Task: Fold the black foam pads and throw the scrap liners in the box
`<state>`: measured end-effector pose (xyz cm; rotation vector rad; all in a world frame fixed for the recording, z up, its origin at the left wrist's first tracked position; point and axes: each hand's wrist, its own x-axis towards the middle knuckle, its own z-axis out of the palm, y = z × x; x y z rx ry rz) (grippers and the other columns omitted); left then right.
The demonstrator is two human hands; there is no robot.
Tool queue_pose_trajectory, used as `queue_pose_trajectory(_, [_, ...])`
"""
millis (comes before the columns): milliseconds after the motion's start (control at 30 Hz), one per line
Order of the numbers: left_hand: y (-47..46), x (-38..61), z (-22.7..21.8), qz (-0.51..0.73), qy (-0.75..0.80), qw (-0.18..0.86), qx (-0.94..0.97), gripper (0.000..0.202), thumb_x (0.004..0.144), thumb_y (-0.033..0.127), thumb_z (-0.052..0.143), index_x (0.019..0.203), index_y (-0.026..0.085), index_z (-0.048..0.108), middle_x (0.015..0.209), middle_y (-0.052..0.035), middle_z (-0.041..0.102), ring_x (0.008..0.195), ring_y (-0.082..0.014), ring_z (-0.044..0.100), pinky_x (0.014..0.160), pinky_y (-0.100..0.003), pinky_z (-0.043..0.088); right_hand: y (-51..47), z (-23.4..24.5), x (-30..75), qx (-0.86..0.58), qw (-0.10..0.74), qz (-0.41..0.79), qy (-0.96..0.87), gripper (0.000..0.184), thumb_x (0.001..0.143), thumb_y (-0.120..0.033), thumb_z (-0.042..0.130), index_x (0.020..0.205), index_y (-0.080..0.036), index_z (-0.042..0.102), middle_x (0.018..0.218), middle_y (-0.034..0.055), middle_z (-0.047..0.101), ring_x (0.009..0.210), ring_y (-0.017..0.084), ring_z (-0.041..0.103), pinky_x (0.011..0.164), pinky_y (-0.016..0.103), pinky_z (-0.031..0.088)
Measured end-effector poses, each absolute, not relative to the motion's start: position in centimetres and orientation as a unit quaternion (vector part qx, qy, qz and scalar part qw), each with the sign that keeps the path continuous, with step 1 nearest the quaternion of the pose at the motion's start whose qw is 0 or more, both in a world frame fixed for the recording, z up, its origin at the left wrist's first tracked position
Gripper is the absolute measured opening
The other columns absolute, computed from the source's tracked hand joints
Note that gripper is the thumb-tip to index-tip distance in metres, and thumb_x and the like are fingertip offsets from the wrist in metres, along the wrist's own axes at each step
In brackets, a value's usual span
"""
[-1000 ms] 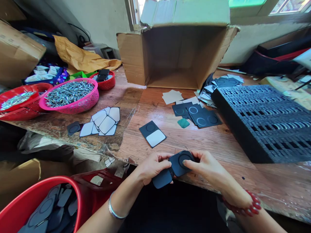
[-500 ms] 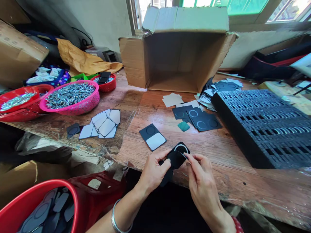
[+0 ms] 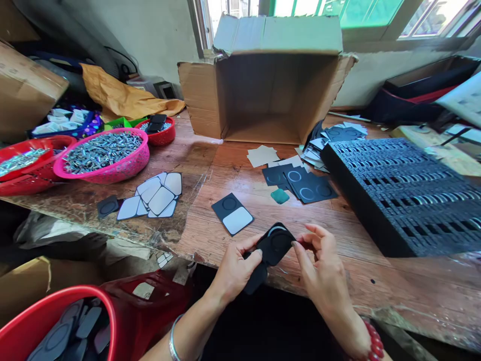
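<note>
My left hand [image 3: 236, 265] is closed round a black two-panel folding piece [image 3: 256, 282] above the table's front edge, thumb on top. A thin black sheet [image 3: 278, 246] with a faint circle lies over the upper panel. A white arc of the ring [image 3: 277, 229] shows past its far edge; the rest is covered. At the sheet's right corner, the thumb and forefinger of my right hand [image 3: 326, 265] pinch its edge, the other fingers loosely curled. Just beyond lies a dark card [image 3: 227, 203] with a white rounded patch [image 3: 238, 218] on its near half.
White-faced pads [image 3: 161, 199] lie left, dark ring sheets [image 3: 311, 188] and a green piece [image 3: 280, 196] ahead. A slotted black foam tray [image 3: 361, 200] stands right, an open carton [image 3: 203, 103] behind. Metal parts fill a pink basket [image 3: 101, 173]; a red bucket [image 3: 108, 306] stands lower left.
The black sheet has come down flatter over the panel, hiding most of the white ring. My right hand has shifted slightly right, to the sheet's corner. The view has turned a little.
</note>
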<state>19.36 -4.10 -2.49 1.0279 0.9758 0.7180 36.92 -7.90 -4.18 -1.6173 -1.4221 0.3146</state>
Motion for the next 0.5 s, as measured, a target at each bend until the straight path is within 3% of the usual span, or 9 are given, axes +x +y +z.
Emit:
queue_pose_trajectory(167, [-4.1, 19.3, -2.8, 0.316, 0.425, 0.726, 0.440, 0.045, 0.079, 0.029, 0.063, 0.123, 0.018, 0.068, 0.085, -0.0053, 0.072, 0.066, -0.0154, 0.061, 0.059, -0.025, 0.052, -7.9, -3.7, 37.3, -0.681, 0.479, 0.255, -0.492, 0.017, 0.086, -0.036, 0.062, 0.091, -0.020, 0.064, 0.083, 0.0047, 0.067, 0.077, 0.021, 0.063, 0.070, 0.034, 0.051])
queue_pose_trajectory(333, [-4.3, 19.5, -2.6, 0.305, 0.412, 0.747, 0.424, 0.044, 0.080, 0.030, 0.065, 0.123, 0.020, 0.068, 0.094, -0.0066, 0.073, 0.070, -0.0162, 0.064, 0.061, -0.025, 0.053, -7.5, -2.4, 37.4, -0.674, 0.490, 0.243, -0.496, 0.018, 0.081, -0.037, 0.065, 0.078, -0.019, 0.068, 0.080, 0.0040, 0.062, 0.065, 0.017, 0.057, 0.059, 0.029, 0.048])
queue_pose_trajectory(500, [-4.5, 19.5, -2.7, 0.297, 0.412, 0.757, 0.410, 0.049, 0.078, 0.034, 0.067, 0.125, 0.019, 0.066, 0.087, -0.0054, 0.072, 0.065, -0.0149, 0.061, 0.060, -0.027, 0.055, -7.3, -2.5, 37.5, -0.687, 0.480, 0.261, -0.479, 0.019, 0.079, -0.038, 0.065, 0.074, -0.020, 0.065, 0.070, 0.0022, 0.060, 0.060, 0.016, 0.054, 0.057, 0.029, 0.046])
